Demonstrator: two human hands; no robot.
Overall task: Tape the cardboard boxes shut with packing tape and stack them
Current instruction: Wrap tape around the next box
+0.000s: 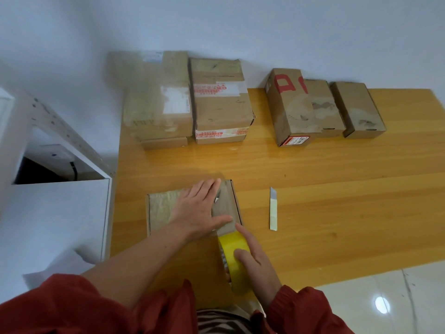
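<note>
A flat cardboard box (pixel 160 208) lies near the front left of the wooden table (pixel 337 213). My left hand (pixel 199 208) presses flat on its lid, fingers straight. A roll of yellow packing tape (pixel 234 263) stands on edge at the box's near right corner. My right hand (pixel 252 259) grips the roll from the right, with the index finger stretched toward the box edge. Taped boxes stand at the back: two stacks on the left (pixel 159 104) (pixel 221 104), and three smaller boxes on the right (pixel 286 109) (pixel 322 109) (pixel 358 109).
A utility knife blade (pixel 273 209) lies on the table to the right of the box. A white cabinet (pixel 60 213) stands against the table's left edge. White tiled floor (pixel 385 297) shows at the lower right. A white wall runs behind the boxes.
</note>
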